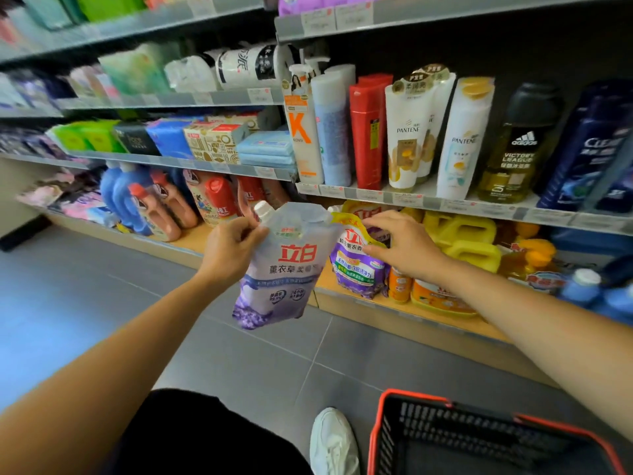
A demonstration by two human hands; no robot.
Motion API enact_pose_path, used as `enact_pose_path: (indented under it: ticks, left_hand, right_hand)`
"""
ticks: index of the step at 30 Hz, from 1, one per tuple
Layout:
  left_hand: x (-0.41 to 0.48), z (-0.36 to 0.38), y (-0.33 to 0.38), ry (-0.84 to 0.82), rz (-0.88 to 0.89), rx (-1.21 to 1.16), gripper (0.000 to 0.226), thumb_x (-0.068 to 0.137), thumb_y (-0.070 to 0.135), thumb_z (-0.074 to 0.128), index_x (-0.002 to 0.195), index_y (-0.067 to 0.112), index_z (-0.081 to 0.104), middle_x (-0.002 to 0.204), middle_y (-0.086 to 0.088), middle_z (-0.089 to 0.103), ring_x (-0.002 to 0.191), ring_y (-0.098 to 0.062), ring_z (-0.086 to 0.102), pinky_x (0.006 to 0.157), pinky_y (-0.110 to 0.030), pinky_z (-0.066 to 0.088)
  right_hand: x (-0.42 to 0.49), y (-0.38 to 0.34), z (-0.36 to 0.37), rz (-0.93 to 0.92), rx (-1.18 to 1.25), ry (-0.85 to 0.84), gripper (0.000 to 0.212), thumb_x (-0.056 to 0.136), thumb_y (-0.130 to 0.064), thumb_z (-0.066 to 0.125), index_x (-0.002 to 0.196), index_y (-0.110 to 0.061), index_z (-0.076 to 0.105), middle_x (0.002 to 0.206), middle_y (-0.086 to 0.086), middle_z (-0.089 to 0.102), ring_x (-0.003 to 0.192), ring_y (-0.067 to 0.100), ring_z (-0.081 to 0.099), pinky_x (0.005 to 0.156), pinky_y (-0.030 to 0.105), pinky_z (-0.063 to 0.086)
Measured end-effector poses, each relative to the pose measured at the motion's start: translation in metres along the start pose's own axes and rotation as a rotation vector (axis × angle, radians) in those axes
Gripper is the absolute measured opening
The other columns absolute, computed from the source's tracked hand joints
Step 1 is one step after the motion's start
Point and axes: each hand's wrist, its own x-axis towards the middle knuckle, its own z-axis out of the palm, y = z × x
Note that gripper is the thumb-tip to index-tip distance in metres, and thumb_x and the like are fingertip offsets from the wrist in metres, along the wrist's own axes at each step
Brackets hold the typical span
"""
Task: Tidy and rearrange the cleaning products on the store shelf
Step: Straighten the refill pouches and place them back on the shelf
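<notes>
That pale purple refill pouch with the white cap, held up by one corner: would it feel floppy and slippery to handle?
Probably floppy: the pouch hangs from the left hand, pinched near its white cap, and its body sags and creases. Its glossy film looks somewhat slippery. The bulging lower half suggests liquid, so it is likely heavy for its size.

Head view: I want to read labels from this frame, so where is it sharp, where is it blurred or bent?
Head view: sharpest mid-frame, where the spouted pouch in the left hand and the Pantene bottles read clearly; the left-side shelves smear with blur; the wide lens bows the shelf edges; lighting is even, without strong glare.
</notes>
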Motion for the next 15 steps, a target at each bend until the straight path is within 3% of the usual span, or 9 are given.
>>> enact_pose_path:
  ticks: [3,5,9,11,13,15]
  left_hand:
    - [-0.017,-0.002,0.03,-0.123,0.124,-0.059,0.021,0.098,0.027,0.065,0.076,0.026,0.067,0.071,0.012,0.067,0.064,-0.001,0.056,0.061,-0.023,0.048]
    - [-0.026,0.002,0.052,-0.211,0.187,-0.077,0.023,0.097,0.027,0.065,0.075,0.033,0.066,0.068,0.019,0.064,0.064,0.0,0.055,0.06,-0.016,0.043]
    - [-0.047,0.027,0.087,-0.337,0.282,-0.118,0.022,0.097,0.028,0.065,0.08,0.016,0.071,0.071,-0.001,0.065,0.063,-0.014,0.052,0.059,-0.031,0.042]
    - [-0.058,0.043,0.105,-0.371,0.313,-0.164,0.026,0.097,0.027,0.066,0.079,0.009,0.071,0.071,-0.009,0.063,0.063,-0.009,0.049,0.059,-0.032,0.04]
    - [-0.066,0.06,0.122,-0.409,0.314,-0.231,0.025,0.096,0.025,0.067,0.077,0.009,0.071,0.069,-0.006,0.063,0.065,-0.006,0.048,0.06,-0.031,0.04]
    - [-0.073,0.075,0.136,-0.455,0.312,-0.292,0.021,0.096,0.022,0.068,0.078,0.013,0.072,0.069,0.006,0.062,0.065,-0.005,0.051,0.062,-0.028,0.043]
  right_hand:
    - [-0.014,-0.03,-0.024,-0.051,0.092,-0.003,0.059,0.084,-0.03,0.078,0.138,-0.016,0.059,0.137,0.003,0.058,0.125,0.02,0.054,0.106,0.04,0.044]
    - [-0.026,-0.044,-0.041,-0.066,0.121,0.004,0.063,0.085,-0.032,0.077,0.142,-0.019,0.053,0.142,0.0,0.055,0.13,0.016,0.05,0.11,0.036,0.04]
    - [-0.056,-0.053,-0.072,0.003,0.218,-0.075,0.057,0.085,-0.033,0.077,0.137,-0.019,0.058,0.125,-0.011,0.062,0.115,0.003,0.057,0.097,0.02,0.047]
    - [-0.073,-0.047,-0.085,0.013,0.194,-0.104,0.044,0.085,-0.031,0.077,0.126,-0.017,0.067,0.118,-0.009,0.068,0.105,0.005,0.062,0.088,0.02,0.051]
    - [-0.089,-0.038,-0.099,0.032,0.176,-0.107,0.031,0.086,-0.027,0.077,0.114,-0.015,0.073,0.105,-0.002,0.074,0.095,0.01,0.067,0.084,0.031,0.054]
    - [-0.105,-0.028,-0.113,0.062,0.192,-0.107,0.019,0.087,-0.024,0.076,0.102,-0.012,0.076,0.091,0.003,0.075,0.082,0.006,0.066,0.073,0.031,0.054]
